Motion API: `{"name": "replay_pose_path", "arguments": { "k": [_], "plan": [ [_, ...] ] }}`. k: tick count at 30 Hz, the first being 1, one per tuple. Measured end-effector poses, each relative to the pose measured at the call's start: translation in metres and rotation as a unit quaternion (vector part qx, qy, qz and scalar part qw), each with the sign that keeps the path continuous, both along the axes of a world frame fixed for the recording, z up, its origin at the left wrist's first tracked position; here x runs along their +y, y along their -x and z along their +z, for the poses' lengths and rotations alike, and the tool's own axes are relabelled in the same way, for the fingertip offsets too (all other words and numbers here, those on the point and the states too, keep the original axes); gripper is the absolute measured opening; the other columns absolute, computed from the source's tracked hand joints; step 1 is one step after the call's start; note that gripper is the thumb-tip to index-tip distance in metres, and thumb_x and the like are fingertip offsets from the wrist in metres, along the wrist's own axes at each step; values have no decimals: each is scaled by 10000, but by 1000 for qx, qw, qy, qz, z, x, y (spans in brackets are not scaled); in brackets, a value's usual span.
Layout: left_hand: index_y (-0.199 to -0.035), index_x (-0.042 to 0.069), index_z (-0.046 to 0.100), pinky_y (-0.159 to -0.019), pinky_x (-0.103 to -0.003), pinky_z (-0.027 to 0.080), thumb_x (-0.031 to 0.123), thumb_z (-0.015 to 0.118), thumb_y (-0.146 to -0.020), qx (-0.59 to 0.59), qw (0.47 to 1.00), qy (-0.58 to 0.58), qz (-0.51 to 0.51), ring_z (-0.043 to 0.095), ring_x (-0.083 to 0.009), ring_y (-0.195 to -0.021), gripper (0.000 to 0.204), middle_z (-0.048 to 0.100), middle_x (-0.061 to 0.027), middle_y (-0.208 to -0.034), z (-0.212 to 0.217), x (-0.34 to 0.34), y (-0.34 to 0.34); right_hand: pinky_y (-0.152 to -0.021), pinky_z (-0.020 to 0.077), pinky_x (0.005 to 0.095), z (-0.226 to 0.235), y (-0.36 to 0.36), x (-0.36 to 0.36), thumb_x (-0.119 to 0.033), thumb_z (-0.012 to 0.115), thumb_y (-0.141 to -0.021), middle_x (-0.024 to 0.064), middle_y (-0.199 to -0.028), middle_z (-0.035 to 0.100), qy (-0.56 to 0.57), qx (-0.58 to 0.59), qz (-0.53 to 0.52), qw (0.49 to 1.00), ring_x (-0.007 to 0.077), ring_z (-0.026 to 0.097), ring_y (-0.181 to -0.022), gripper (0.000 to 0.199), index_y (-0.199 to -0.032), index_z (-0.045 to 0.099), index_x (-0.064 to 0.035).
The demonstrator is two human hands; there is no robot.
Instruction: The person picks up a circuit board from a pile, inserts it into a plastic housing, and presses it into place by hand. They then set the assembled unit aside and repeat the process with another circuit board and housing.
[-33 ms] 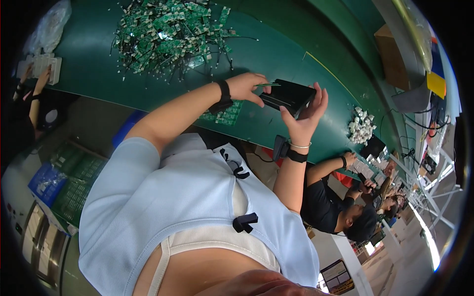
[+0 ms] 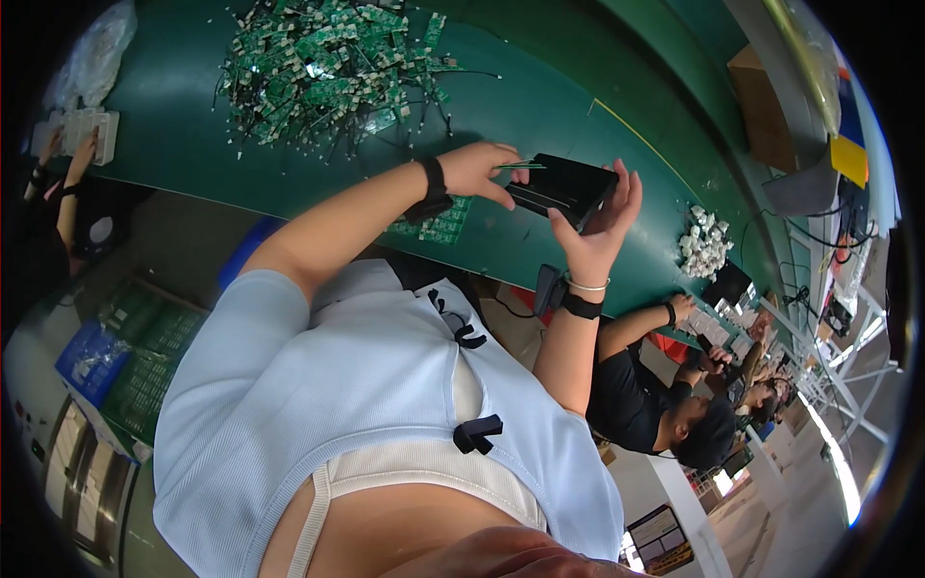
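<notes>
**Board meets black case above the desk**

The right hand cradles a flat black case from below, fingers spread up around its far end, holding it in the air above the green desk. The left hand pinches a thin green circuit board between thumb and fingertips, its tip at the case's near edge. This looks like the fitting step: the board seems about to go in, which calls for a level, straight, well-aligned push. A heap of boards lies further up the desk.
</notes>
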State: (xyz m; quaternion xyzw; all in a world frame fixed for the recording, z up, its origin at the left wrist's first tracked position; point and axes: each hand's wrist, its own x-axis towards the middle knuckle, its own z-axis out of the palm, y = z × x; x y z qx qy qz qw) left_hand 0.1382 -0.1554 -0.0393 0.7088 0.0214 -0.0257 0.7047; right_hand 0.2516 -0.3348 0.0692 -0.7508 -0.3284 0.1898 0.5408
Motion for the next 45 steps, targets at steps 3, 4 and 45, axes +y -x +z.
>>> {"name": "replay_pose_path", "arguments": {
  "k": [3, 4, 45],
  "plan": [
    [-1040, 73, 680, -613, -294, 428, 206, 851, -733, -20, 999, 46, 11, 495, -134, -670, 375, 606, -27, -976, 20, 1, 7, -1102, 402, 444, 20, -1, 1, -8, 834, -603, 182, -1537, 337, -34, 38, 9, 999, 323, 388, -1389, 1132, -1535, 197, -82],
    [-1040, 73, 680, -613, -294, 428, 206, 851, -733, -22, 999, 46, 6, 495, -134, -670, 375, 606, -27, -976, 24, 0, 8, -1125, 377, 445, 25, 0, 2, -14, 838, -603, 181, -1537, 344, -41, 54, 21, 997, 327, 387, -1395, 1132, -1536, 201, -86],
    [-1027, 37, 632, -773, -407, 515, 47, 665, -839, -156, 959, -197, 131, 634, -320, -886, 192, 637, -115, -952, 173, -6, 86, -1133, 389, 431, 105, 57, 2, -44, 863, -623, 202, -1514, 365, -124, 18, 109, 986, 332, 393, -1396, 1124, -1532, 202, -63]
  ]
}}
